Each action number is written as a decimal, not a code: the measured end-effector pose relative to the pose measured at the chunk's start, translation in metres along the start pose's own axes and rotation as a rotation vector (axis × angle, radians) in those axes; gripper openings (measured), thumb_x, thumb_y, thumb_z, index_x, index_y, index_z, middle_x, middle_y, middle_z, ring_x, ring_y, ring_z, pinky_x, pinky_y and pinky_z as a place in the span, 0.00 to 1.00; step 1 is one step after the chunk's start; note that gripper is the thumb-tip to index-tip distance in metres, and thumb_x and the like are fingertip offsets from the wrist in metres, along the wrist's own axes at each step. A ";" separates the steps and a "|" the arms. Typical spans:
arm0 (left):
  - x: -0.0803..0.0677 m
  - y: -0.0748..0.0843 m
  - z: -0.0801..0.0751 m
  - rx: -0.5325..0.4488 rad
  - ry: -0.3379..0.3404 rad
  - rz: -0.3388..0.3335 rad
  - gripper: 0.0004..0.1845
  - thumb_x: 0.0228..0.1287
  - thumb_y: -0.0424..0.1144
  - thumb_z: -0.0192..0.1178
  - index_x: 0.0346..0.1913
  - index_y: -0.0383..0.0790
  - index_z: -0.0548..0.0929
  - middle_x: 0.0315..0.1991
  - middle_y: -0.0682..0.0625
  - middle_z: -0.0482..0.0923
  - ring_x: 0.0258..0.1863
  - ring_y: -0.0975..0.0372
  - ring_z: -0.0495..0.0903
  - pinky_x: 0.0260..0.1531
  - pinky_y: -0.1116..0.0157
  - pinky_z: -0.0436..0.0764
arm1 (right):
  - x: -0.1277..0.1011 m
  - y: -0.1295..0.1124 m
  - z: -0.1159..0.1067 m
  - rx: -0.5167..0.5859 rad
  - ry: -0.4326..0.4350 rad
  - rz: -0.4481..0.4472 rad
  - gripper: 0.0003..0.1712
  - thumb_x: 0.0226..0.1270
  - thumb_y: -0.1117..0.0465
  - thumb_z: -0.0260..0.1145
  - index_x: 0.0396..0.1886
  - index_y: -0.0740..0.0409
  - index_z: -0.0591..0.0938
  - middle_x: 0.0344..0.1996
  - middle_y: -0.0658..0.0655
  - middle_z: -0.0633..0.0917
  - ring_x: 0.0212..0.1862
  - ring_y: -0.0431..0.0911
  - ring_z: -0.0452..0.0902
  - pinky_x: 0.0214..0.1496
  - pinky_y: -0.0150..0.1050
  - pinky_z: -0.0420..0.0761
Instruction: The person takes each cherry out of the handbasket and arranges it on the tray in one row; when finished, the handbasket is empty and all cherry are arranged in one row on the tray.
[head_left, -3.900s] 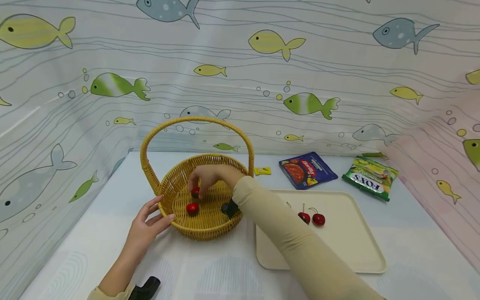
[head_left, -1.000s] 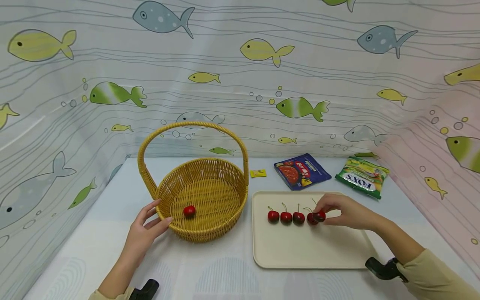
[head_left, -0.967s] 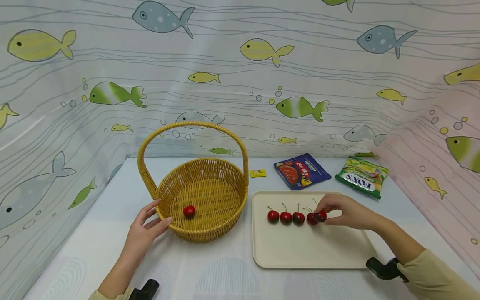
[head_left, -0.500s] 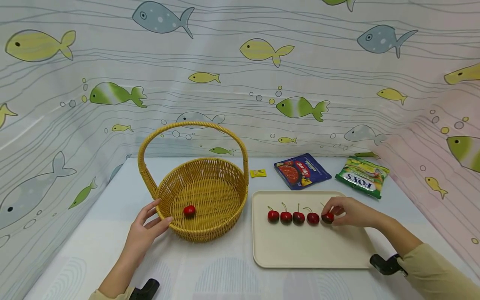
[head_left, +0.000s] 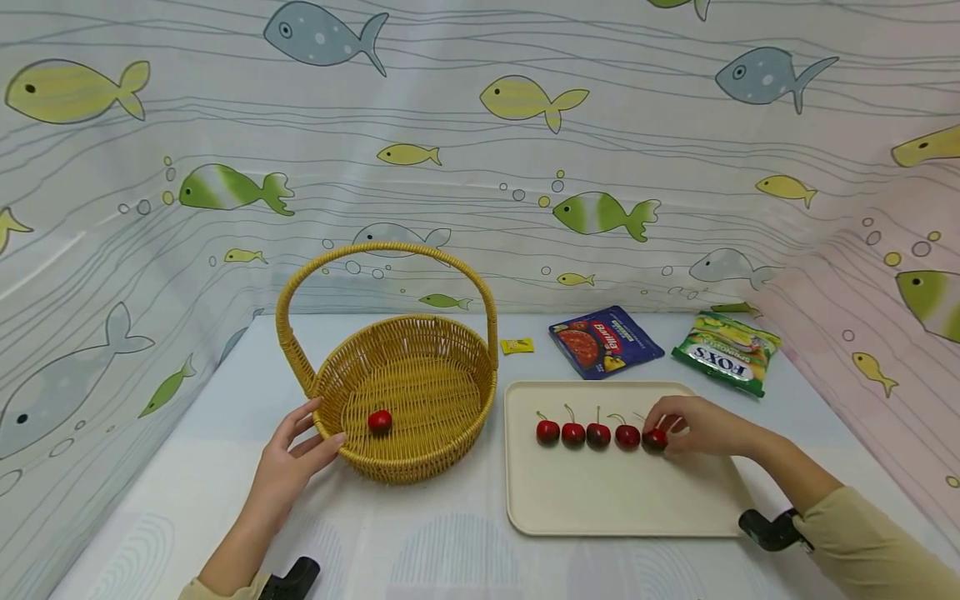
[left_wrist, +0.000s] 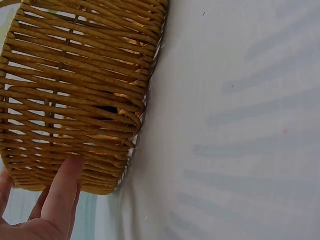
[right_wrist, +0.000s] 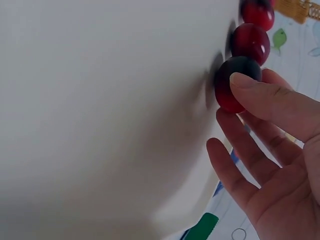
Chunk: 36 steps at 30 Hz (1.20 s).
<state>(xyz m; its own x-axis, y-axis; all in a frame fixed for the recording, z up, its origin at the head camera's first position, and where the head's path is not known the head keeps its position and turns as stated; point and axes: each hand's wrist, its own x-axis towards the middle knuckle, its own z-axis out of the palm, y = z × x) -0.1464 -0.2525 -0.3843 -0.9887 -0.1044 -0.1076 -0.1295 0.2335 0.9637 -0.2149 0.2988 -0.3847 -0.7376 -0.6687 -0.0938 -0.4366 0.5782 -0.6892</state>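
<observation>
In the head view my right hand pinches a dark red cherry at the right end of a row on the cream tray. The right wrist view shows the thumb on that held cherry, with a neighbouring cherry beside it. Several stemmed cherries make up the row, among them a leftmost cherry. My left hand rests against the left rim of the wicker basket, its fingers touching the outer weave in the left wrist view. One red cherry lies inside the basket.
Behind the tray lie a blue Barilla pouch and a green Fox's bag. A small yellow packet sits right of the basket's tall arched handle. Fish-printed cloth surrounds the table.
My right hand has gone from inside the basket to the tray, and the basket holds one cherry instead of two. Lately the pinched cherry shifted right, from overlapping its neighbour to beside it.
</observation>
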 end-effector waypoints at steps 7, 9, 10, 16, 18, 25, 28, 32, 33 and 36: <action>0.000 0.000 0.000 0.010 0.001 -0.001 0.40 0.62 0.45 0.62 0.72 0.45 0.52 0.67 0.37 0.51 0.62 0.46 0.62 0.41 0.72 0.76 | -0.002 -0.007 -0.009 -0.049 0.014 0.001 0.17 0.53 0.67 0.70 0.43 0.54 0.79 0.42 0.52 0.80 0.43 0.52 0.77 0.44 0.46 0.79; 0.000 0.000 0.000 0.012 0.000 0.000 0.40 0.62 0.45 0.62 0.72 0.45 0.52 0.67 0.37 0.50 0.62 0.46 0.61 0.41 0.72 0.76 | -0.002 -0.010 -0.012 -0.067 0.023 -0.010 0.17 0.53 0.68 0.71 0.44 0.55 0.78 0.42 0.53 0.80 0.43 0.52 0.77 0.44 0.47 0.79; 0.000 0.000 0.000 0.010 0.000 0.000 0.41 0.62 0.45 0.62 0.72 0.44 0.52 0.67 0.37 0.50 0.62 0.46 0.61 0.41 0.72 0.76 | -0.002 -0.012 -0.014 -0.080 0.029 -0.016 0.18 0.53 0.68 0.71 0.44 0.55 0.78 0.42 0.54 0.80 0.43 0.52 0.78 0.44 0.47 0.79; 0.000 0.000 0.000 0.002 0.001 -0.002 0.40 0.62 0.45 0.62 0.72 0.45 0.52 0.67 0.37 0.51 0.62 0.46 0.61 0.41 0.73 0.76 | 0.005 -0.038 -0.024 -0.121 0.063 -0.081 0.18 0.53 0.67 0.71 0.44 0.55 0.79 0.41 0.52 0.81 0.44 0.49 0.77 0.44 0.42 0.79; 0.000 -0.001 0.000 0.002 0.001 -0.002 0.40 0.62 0.45 0.62 0.72 0.45 0.52 0.67 0.37 0.51 0.62 0.46 0.61 0.41 0.73 0.76 | 0.010 -0.049 -0.027 -0.132 0.067 -0.093 0.17 0.54 0.66 0.71 0.44 0.52 0.79 0.41 0.49 0.80 0.44 0.47 0.77 0.45 0.40 0.79; 0.000 -0.002 0.000 0.016 0.001 -0.001 0.40 0.62 0.46 0.62 0.72 0.45 0.52 0.67 0.37 0.51 0.61 0.48 0.62 0.42 0.72 0.77 | 0.034 -0.077 -0.032 -0.174 0.062 -0.143 0.16 0.54 0.65 0.71 0.43 0.48 0.80 0.40 0.44 0.80 0.44 0.41 0.76 0.46 0.37 0.78; 0.000 -0.002 0.000 0.015 0.000 -0.001 0.40 0.62 0.46 0.62 0.72 0.46 0.52 0.67 0.37 0.51 0.62 0.48 0.62 0.42 0.72 0.77 | 0.046 -0.088 -0.032 -0.173 0.053 -0.193 0.18 0.53 0.68 0.71 0.42 0.49 0.80 0.40 0.44 0.80 0.43 0.41 0.76 0.46 0.39 0.78; 0.000 -0.002 0.000 0.012 -0.004 0.000 0.41 0.62 0.46 0.62 0.72 0.46 0.51 0.68 0.36 0.50 0.62 0.47 0.62 0.42 0.72 0.76 | 0.062 -0.105 -0.031 -0.137 0.024 -0.227 0.18 0.53 0.70 0.70 0.43 0.50 0.80 0.41 0.45 0.80 0.45 0.42 0.76 0.48 0.41 0.78; 0.000 -0.002 -0.001 0.013 -0.004 -0.001 0.41 0.62 0.46 0.62 0.72 0.46 0.51 0.68 0.36 0.50 0.62 0.46 0.61 0.42 0.72 0.76 | 0.065 -0.109 -0.030 -0.133 0.017 -0.229 0.18 0.54 0.70 0.70 0.43 0.50 0.80 0.41 0.45 0.80 0.45 0.42 0.76 0.48 0.41 0.78; 0.000 -0.002 -0.001 0.011 -0.004 -0.006 0.41 0.62 0.46 0.62 0.72 0.46 0.51 0.68 0.36 0.50 0.63 0.46 0.61 0.42 0.72 0.76 | 0.076 -0.119 -0.028 -0.136 -0.005 -0.243 0.18 0.54 0.69 0.70 0.44 0.50 0.80 0.42 0.44 0.80 0.46 0.41 0.76 0.49 0.40 0.77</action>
<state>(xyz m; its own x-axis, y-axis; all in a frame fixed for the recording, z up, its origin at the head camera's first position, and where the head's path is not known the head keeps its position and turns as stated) -0.1462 -0.2536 -0.3861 -0.9882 -0.1015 -0.1147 -0.1364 0.2433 0.9603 -0.2333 0.1922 -0.2891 -0.6002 -0.7976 0.0592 -0.6659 0.4573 -0.5895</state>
